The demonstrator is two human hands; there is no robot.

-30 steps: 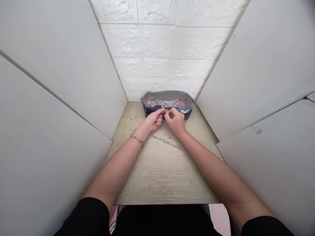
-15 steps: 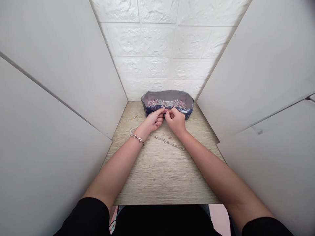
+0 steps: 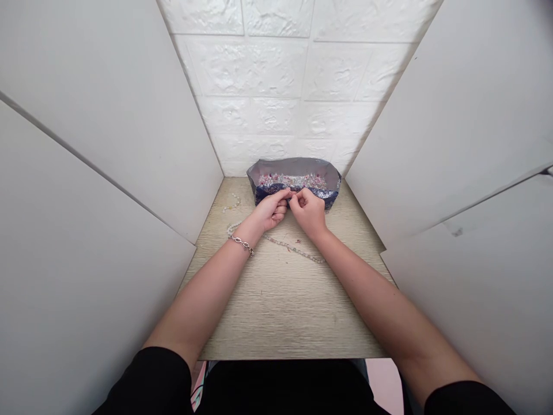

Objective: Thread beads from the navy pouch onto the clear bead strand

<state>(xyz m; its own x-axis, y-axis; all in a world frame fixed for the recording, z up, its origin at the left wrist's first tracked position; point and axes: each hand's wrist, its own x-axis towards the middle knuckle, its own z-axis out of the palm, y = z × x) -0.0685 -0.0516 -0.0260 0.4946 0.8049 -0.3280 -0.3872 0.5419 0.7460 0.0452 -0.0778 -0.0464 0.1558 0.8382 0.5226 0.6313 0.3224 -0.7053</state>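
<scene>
My left hand (image 3: 275, 208) and my right hand (image 3: 308, 210) meet fingertip to fingertip at the front edge of an open dark blue patterned bag (image 3: 328, 197). Both are closed in a pinch; whatever lies between the fingertips is too small to make out. Inside the bag, behind my fingers, is a heap of pink, white and clear beads (image 3: 294, 181). A string of pale beads (image 3: 296, 250) runs across the table below my hands, partly hidden by my left wrist.
A short curved strand of pale beads (image 3: 232, 203) lies left of the bag on the wooden table (image 3: 294, 311). White panels (image 3: 142, 115) close in both sides, and a white brick-patterned wall (image 3: 276, 69) stands behind.
</scene>
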